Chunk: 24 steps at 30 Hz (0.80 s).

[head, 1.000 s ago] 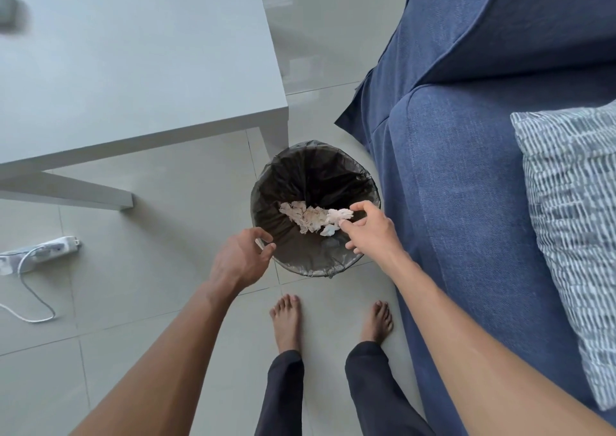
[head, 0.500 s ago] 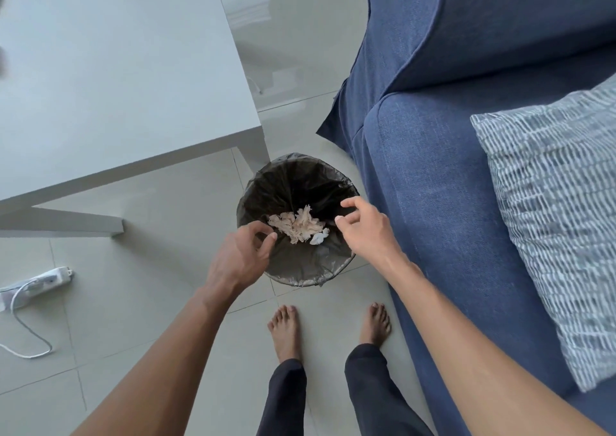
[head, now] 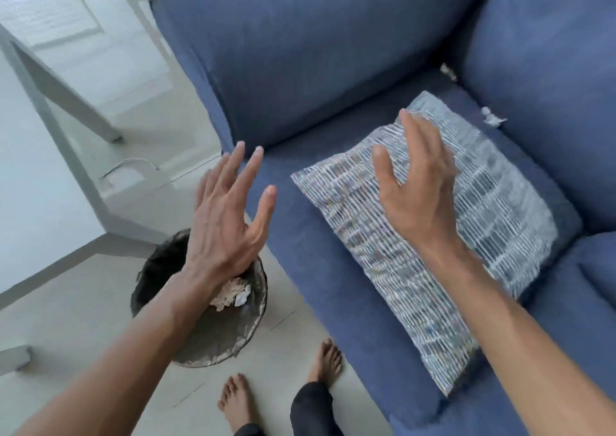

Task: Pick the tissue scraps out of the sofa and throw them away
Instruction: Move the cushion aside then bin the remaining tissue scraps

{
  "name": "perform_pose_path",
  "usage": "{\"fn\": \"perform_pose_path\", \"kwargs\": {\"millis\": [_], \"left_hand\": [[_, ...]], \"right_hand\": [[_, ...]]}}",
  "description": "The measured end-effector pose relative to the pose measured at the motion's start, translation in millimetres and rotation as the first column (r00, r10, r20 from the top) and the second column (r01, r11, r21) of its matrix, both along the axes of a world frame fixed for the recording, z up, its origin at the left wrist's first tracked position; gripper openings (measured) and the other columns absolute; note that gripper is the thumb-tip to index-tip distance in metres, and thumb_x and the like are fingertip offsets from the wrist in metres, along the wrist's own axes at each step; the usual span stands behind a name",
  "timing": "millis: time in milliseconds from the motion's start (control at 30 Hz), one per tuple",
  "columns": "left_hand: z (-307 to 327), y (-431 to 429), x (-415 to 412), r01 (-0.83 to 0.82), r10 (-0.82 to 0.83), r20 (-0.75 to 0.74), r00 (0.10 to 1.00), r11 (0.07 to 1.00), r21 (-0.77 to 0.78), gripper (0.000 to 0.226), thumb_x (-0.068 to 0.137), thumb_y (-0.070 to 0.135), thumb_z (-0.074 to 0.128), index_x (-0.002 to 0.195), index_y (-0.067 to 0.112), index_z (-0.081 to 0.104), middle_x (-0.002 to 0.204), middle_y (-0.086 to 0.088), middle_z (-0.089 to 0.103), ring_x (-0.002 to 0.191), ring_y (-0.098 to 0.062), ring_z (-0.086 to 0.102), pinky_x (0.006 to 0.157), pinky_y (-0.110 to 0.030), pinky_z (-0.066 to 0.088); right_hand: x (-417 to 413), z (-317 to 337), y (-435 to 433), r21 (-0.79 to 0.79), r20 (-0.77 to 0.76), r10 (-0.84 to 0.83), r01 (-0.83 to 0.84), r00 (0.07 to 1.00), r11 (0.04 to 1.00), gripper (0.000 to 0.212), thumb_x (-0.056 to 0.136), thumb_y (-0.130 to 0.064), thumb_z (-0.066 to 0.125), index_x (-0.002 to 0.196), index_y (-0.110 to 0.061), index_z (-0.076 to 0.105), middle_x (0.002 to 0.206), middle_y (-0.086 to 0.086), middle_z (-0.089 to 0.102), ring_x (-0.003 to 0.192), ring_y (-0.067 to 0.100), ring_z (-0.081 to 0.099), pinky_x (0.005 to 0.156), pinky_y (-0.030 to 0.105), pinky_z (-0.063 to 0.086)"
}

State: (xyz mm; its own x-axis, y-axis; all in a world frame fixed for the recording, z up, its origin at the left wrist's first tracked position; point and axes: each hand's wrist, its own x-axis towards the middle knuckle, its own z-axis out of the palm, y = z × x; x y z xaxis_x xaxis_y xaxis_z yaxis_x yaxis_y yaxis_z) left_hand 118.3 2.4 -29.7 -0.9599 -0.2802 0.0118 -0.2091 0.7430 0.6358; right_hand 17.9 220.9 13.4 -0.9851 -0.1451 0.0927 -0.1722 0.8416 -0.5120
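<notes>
Head view: both hands have left the bin (head: 230, 342), fingers spread and empty, left hand (head: 226, 222), right hand (head: 416, 195) over the pillow (head: 500, 222). Scraps (head: 492, 118) remain at two o'clock, so another trip looks needed.

Two bare forearms, no sleeves, no watch, no bracelets. Left hand (head: 223, 232): no rings, nails short & plain, tendons and veins raised on the back. Right hand (head: 416, 199): no rings either, fingers a bit motion-blurred so nail detail unclear; thumbnail looks short. Both wrists bare. Lower down: dark trousers (head: 310, 409), black or v. dark grey, plain fabric, cuffs ending at the ankles, only the lower legs in frame. Barefoot: left foot (head: 235, 399) and right foot (head: 328, 359), no socks, no shoes, toenails unpainted as far as visible. Rest of the body out of frame.
</notes>
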Motion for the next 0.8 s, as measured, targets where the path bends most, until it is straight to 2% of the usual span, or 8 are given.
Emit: {"fn": "perform_pose_path", "kwargs": {"millis": [133, 267, 367, 467, 567, 667, 733, 800], "left_hand": [[13.1, 59.0, -66.1, 0.122, -0.122, -0.048, 0.991, 0.993, -0.002, 0.066, 0.099, 0.054, 0.034, 0.158, 0.024, 0.038, 0.167, -0.001, 0.028, 0.156, -0.024, 0.026, 0.125, -0.047, 0.021], [17.9, 112.1, -130.8, 0.225, -0.223, -0.072, 0.972, 0.974, 0.020, 0.064, 0.102, 0.053, 0.037, 0.158, 0.022, 0.037, 0.167, -0.001, 0.030, 0.155, -0.018, 0.027, 0.126, -0.042, 0.023], [19.8, 151.7, -180.1, 0.250, -0.247, -0.063, 0.967, 0.967, 0.051, 0.061, 0.105, 0.048, 0.041, 0.159, 0.020, 0.035, 0.168, 0.000, 0.026, 0.155, -0.014, 0.024, 0.126, -0.035, 0.022], [21.7, 181.9, -222.6, 0.266, -0.263, -0.045, 0.964, 0.961, 0.082, 0.063, 0.105, 0.043, 0.045, 0.161, 0.018, 0.028, 0.170, -0.001, 0.022, 0.156, -0.011, 0.019, 0.122, -0.021, 0.013], [17.6, 199.2, -261.0, 0.297, -0.298, -0.009, 0.955, 0.947, 0.125, 0.067, 0.105, 0.045, 0.044, 0.163, 0.019, 0.022, 0.169, 0.002, 0.022, 0.156, -0.009, 0.017, 0.120, -0.018, 0.011], [5.9, 209.5, -301.0, 0.294, -0.313, 0.070, 0.947, 0.934, 0.204, 0.067, 0.104, 0.044, 0.049, 0.162, 0.018, 0.025, 0.165, 0.002, 0.032, 0.150, -0.014, 0.033, 0.122, -0.027, 0.026], [-3.8, 215.1, -327.3, 0.242, -0.285, 0.141, 0.948, 0.934, 0.263, 0.067, 0.101, 0.040, 0.057, 0.159, 0.019, 0.032, 0.159, -0.002, 0.043, 0.139, -0.019, 0.049, 0.111, -0.027, 0.038], [-15.9, 220.2, -352.9, 0.224, -0.279, 0.188, 0.942, 0.938, 0.266, 0.067, 0.098, 0.036, 0.063, 0.157, 0.018, 0.036, 0.152, -0.005, 0.051, 0.131, -0.021, 0.055, 0.105, -0.027, 0.043]], "right_hand": [[-35.5, -0.3, 70.4, 0.032, 0.039, -0.143, 0.142, 0.989, 0.989, 0.066, 0.105, -0.048, 0.045, 0.160, -0.017, 0.029, 0.166, 0.012, 0.030, 0.157, 0.029, 0.018, 0.127, 0.053, 0.013], [-66.3, -6.0, 132.2, -0.026, 0.087, -0.295, 0.298, 0.952, 0.954, 0.065, 0.103, -0.044, 0.050, 0.158, -0.013, 0.034, 0.162, 0.012, 0.038, 0.153, 0.029, 0.029, 0.124, 0.054, 0.018], [-88.5, -9.9, 172.5, -0.046, 0.138, -0.388, 0.397, 0.911, 0.916, 0.063, 0.104, -0.039, 0.051, 0.156, -0.008, 0.037, 0.157, 0.010, 0.044, 0.148, 0.026, 0.037, 0.122, 0.048, 0.024], [-111.5, -15.4, 198.1, -0.060, 0.231, -0.444, 0.468, 0.866, 0.882, 0.062, 0.104, -0.040, 0.049, 0.156, -0.007, 0.037, 0.157, 0.011, 0.044, 0.148, 0.026, 0.038, 0.123, 0.044, 0.025], [-135.7, -26.7, 209.6, -0.099, 0.342, -0.450, 0.508, 0.825, 0.856, 0.065, 0.104, -0.045, 0.046, 0.157, -0.009, 0.035, 0.160, 0.009, 0.040, 0.150, 0.024, 0.034, 0.124, 0.046, 0.024], [-164.1, -46.4, 210.5, -0.099, 0.431, -0.464, 0.552, 0.774, 0.828, 0.068, 0.103, -0.048, 0.045, 0.157, -0.008, 0.035, 0.160, 0.010, 0.040, 0.150, 0.026, 0.034, 0.124, 0.044, 0.025], [-184.3, -62.2, 210.2, -0.090, 0.489, -0.491, 0.602, 0.720, 0.793, 0.069, 0.102, -0.049, 0.047, 0.154, -0.005, 0.038, 0.158, 0.013, 0.042, 0.148, 0.029, 0.038, 0.122, 0.045, 0.029], [-204.9, -78.7, 209.5, -0.087, 0.540, -0.532, 0.672, 0.652, 0.735, 0.069, 0.100, -0.049, 0.051, 0.149, -0.002, 0.043, 0.155, 0.015, 0.046, 0.144, 0.031, 0.042, 0.119, 0.045, 0.034]]}}
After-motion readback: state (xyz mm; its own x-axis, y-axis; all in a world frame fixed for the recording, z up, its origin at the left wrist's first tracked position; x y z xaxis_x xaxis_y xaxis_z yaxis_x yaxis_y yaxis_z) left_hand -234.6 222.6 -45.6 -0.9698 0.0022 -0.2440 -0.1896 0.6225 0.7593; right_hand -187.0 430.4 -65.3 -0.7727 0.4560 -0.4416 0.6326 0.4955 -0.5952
